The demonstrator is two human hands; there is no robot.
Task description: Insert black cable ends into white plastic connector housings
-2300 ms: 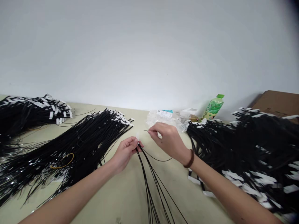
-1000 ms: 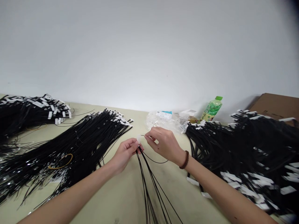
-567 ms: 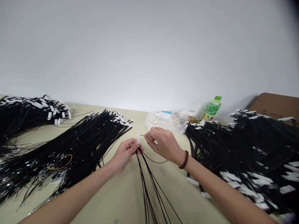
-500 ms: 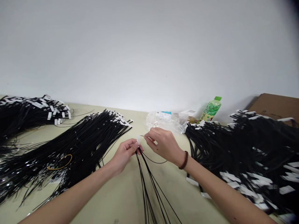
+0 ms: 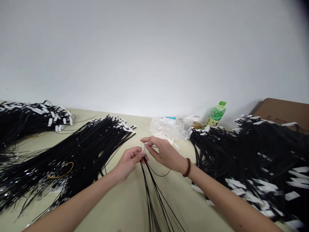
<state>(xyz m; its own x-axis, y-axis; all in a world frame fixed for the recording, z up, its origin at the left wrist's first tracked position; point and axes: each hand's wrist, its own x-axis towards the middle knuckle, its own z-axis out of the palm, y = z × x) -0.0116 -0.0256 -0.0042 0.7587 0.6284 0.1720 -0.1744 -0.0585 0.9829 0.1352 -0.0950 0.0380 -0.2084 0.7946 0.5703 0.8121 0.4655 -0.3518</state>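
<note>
A small white connector (image 5: pixel 144 148) is pinched between the thumb and fingers of my left hand (image 5: pixel 131 161). Several thin black wires (image 5: pixel 151 190) hang down from it toward the front of the table. My right hand (image 5: pixel 165 153) is right beside the connector, its thumb and fingertips closed on the end of one loose black wire. That wire curves in a loop (image 5: pixel 161 175) below the right palm. The wire's very tip is too small to make out against the connector.
Bundles of black wires with white connectors lie at left (image 5: pixel 96 141), far left (image 5: pixel 26 119) and right (image 5: pixel 229 151). Behind my hands is a clear plastic bag (image 5: pixel 166 129) of small white parts. A green-capped bottle (image 5: pixel 215 115) and a cardboard box (image 5: pixel 282 111) stand against the wall.
My right hand has moved left and slightly down, bringing its fingertips with the wire up to the connector. My left hand keeps its hold. The view has shifted slightly.
</note>
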